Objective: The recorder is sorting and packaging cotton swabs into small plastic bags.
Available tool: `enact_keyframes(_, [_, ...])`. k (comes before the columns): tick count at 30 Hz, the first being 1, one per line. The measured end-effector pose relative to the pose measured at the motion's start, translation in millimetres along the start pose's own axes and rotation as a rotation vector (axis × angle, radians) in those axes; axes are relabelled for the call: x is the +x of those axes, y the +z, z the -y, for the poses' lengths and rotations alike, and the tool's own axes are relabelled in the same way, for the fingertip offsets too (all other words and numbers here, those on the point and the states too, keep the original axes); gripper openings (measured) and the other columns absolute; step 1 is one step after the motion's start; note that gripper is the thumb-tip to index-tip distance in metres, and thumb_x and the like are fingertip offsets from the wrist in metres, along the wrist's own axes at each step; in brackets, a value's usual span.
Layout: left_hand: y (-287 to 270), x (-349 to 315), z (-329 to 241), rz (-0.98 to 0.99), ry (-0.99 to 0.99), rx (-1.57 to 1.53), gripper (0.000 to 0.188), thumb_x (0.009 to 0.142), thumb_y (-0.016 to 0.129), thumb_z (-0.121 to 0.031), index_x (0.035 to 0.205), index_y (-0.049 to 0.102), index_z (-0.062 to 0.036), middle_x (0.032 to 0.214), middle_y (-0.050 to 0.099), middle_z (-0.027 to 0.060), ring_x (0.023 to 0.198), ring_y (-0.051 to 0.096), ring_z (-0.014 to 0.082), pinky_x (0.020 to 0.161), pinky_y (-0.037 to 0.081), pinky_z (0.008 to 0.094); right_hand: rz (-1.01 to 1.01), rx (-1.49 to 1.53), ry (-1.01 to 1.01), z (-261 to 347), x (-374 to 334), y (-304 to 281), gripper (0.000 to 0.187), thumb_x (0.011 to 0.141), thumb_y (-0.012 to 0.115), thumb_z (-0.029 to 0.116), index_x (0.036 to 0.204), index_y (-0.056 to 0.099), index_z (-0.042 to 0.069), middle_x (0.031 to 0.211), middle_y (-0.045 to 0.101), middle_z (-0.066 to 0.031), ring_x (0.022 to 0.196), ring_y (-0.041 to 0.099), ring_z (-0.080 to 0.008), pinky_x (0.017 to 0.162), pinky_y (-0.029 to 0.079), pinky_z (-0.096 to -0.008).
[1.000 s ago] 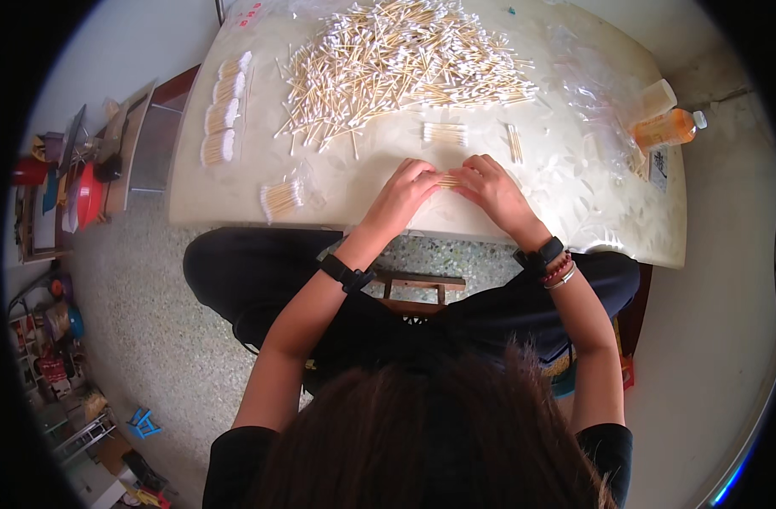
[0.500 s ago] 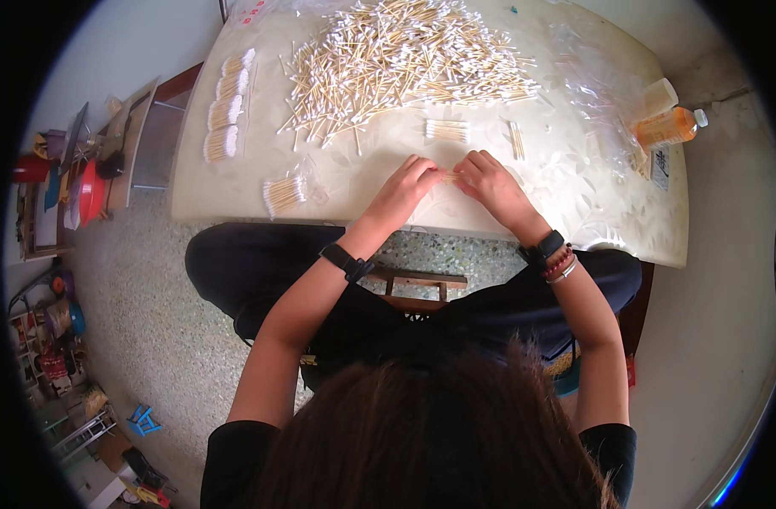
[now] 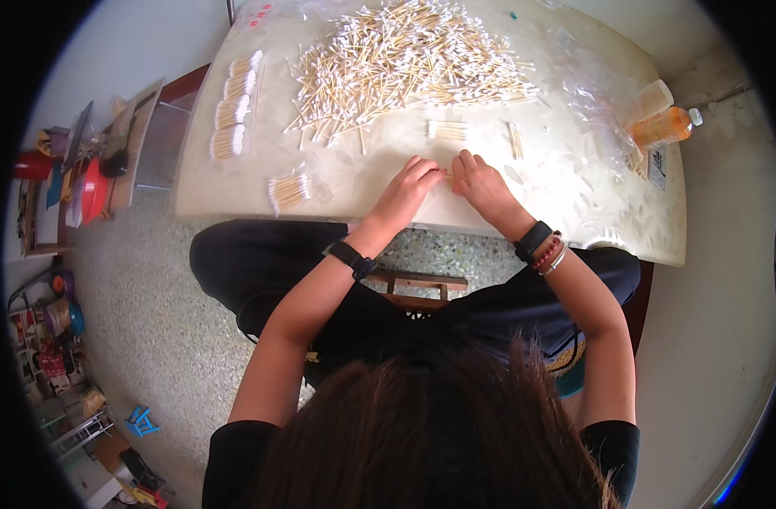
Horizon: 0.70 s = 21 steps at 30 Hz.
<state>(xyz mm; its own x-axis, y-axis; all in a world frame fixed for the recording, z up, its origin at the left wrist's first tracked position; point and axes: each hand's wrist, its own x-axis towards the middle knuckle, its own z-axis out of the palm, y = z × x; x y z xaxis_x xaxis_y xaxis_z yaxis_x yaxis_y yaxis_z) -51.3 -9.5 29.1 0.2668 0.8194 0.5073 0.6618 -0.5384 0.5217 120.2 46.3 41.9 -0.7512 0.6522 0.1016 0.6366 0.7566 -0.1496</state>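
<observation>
My left hand [image 3: 411, 187] and my right hand [image 3: 481, 184] face each other just above the near part of the table, fingers pinched together. Between their fingertips a few cotton swabs [image 3: 446, 176] show only in part; how many is hidden. Just beyond lies a neat row of swabs [image 3: 447, 130], with a smaller group [image 3: 514, 141] to its right. Left of my left hand is a bundle of swabs [image 3: 289, 192] in a clear plastic bag [image 3: 318, 181]. The big loose heap of cotton swabs [image 3: 405, 72] spreads over the far part of the table.
Several packed swab bundles [image 3: 228, 142] line up along the left of the patterned table [image 3: 566, 191]. Crumpled clear plastic [image 3: 585, 81], an orange drink bottle [image 3: 662, 127] and a pale cup [image 3: 655, 98] stand at the right, near the wall.
My right hand has shifted slightly left and turned a little, its fingers closer to my left hand's. The left hand has barely moved; the swabs on the table lie the same.
</observation>
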Motion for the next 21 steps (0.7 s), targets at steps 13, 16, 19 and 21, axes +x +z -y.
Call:
enact_keyframes(13, [4, -9, 0, -0.104, -0.103, -0.148, 0.016, 0.075, 0.063, 0.005, 0.090, 0.062, 0.0016, 0.091, 0.057, 0.0113, 0.085, 0.055, 0.0287, 0.072, 0.047, 0.0344, 0.046, 0.094, 0.028, 4, 9, 3, 0.024, 0.089, 0.048, 0.022, 0.084, 0.061, 0.002, 0.072, 0.062, -0.0182, 0.069, 0.061, -0.0344, 0.064, 0.050, -0.0431])
enact_keyframes(16, [-17, -10, -19, -0.145, -0.100, -0.165, 0.015, 0.076, 0.062, 0.006, 0.090, 0.061, 0.0010, 0.085, 0.055, 0.0105, 0.081, 0.054, 0.0279, 0.071, 0.046, 0.0349, 0.018, 0.660, 0.246, 16, 1, -9, 0.037, 0.093, 0.044, 0.030, 0.073, 0.058, 0.002, 0.061, 0.058, -0.0119, 0.056, 0.058, -0.0269, 0.053, 0.046, -0.0377])
enact_keyframes(19, [-50, -7, -28, -0.136, 0.168, 0.014, 0.009, 0.079, 0.063, 0.000, 0.088, 0.060, -0.0012, 0.076, 0.049, 0.0090, 0.071, 0.051, 0.0255, 0.063, 0.044, 0.0357, 0.434, 1.201, 0.625, 35, 0, -50, 0.041, 0.095, 0.043, 0.035, 0.068, 0.052, 0.005, 0.051, 0.045, -0.0013, 0.043, 0.043, -0.0140, 0.042, 0.035, -0.0290])
enact_keyframes(21, [-72, -3, -34, -0.157, 0.276, 0.079, 0.005, 0.080, 0.063, -0.006, 0.083, 0.060, -0.0024, 0.071, 0.046, 0.0078, 0.066, 0.049, 0.0241, 0.057, 0.042, 0.0349, 0.481, 1.318, 0.617, 55, -5, -77, 0.043, 0.096, 0.042, 0.036, 0.064, 0.046, 0.009, 0.050, 0.037, 0.0037, 0.042, 0.032, -0.0086, 0.040, 0.025, -0.0257])
